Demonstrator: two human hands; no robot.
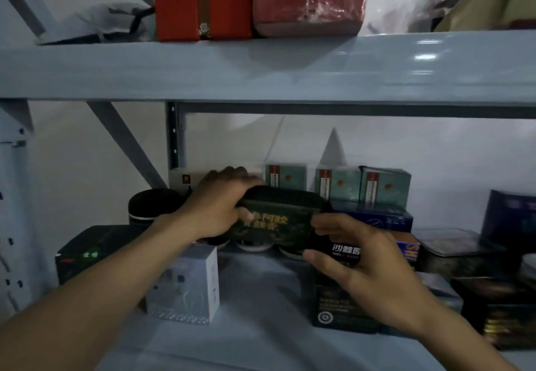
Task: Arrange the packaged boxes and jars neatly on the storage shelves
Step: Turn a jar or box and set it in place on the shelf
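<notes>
Dark green oblong box with gold lettering (278, 220) sits mid-shelf, towards the far side of the grey metal shelf (261, 298). It is just above a row of round white-rimmed jars (251, 245); can't tell if it rests on them or is carried clear.

Left hand (220, 211) grips the box's left end, fingers wrapped over the top edge, thumb on the near face. Right hand (362, 260) is at the right end in a curved C, w/ fingertips (317, 223) touching the box end and thumb below the corner. Can't tell if that grip is closed, as a tall black box with white lettering (342, 307) shows through the gap just behind.

Handling, best guess:
- Box looks rigid w/ rounded corners, prob. a tin or stiff card, so it won't flex when held by the ends.
- Weight prob. light to moderate.
- Finish looks smooth, so it may slip under a fingertip pinch.
- Best hold is both short ends, palms in, keeping it level.
- Jars below may be breakable, so set it down gently.
- Teal boxes (385, 186) at the far right stand close, so clearance there is tight.
</notes>
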